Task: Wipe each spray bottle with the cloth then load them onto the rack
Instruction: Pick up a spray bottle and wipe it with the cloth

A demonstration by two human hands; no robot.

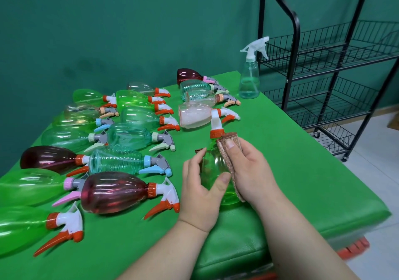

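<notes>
Head view: lying bottles [114,190] crowd table [291,150] beside rack [323,50].

We find no readable txt, labels, brands or nos. anywhere: spray bottles [121,190] are plain plastic, rack [336,63] & tabletop [291,150] carry no signs.

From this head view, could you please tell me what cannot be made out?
Head view:
- Held green bottle: sides covered by left hand, right hand, cloth.
- Leftmost bottles: bases cut off by left edge.
- Rack: top and right side cut off by frame.
</notes>
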